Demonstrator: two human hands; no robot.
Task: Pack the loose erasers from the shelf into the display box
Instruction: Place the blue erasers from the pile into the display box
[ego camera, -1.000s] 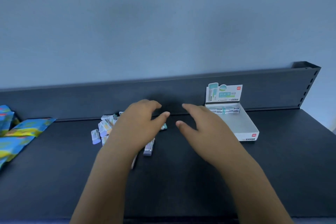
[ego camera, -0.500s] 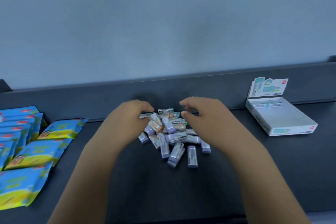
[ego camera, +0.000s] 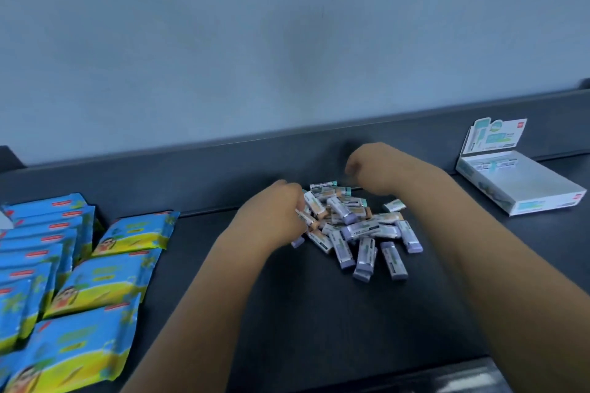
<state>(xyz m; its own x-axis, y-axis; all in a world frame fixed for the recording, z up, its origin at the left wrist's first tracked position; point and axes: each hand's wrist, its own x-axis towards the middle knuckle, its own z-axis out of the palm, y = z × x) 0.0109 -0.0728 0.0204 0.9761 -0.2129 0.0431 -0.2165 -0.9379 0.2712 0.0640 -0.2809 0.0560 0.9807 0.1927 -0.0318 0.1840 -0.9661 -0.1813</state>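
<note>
A heap of small wrapped erasers point(ego camera: 357, 228), with purple, orange and teal ends, lies on the dark shelf point(ego camera: 287, 313). One eraser point(ego camera: 394, 205) sits apart at the heap's right. My left hand point(ego camera: 274, 217) rests at the heap's left edge, fingers curled around an orange-tipped eraser point(ego camera: 309, 221). My right hand point(ego camera: 373, 169) hovers above the back of the heap, fingers curled downward and blurred, so its contents are hidden. The white display box point(ego camera: 523, 188) stands open at the far right with its printed flap up, well away from both hands.
Blue and yellow snack packets point(ego camera: 95, 281) cover the left part of the shelf in overlapping rows. A low dark back rail point(ego camera: 223, 169) runs behind the erasers, against a grey wall. The shelf's front edge point(ego camera: 447, 373) lies close to my forearms.
My view swung left, so the box now sits far right. Both hands were spread over the heap; now the left has closed on an eraser and the right has lifted off the heap's back.
</note>
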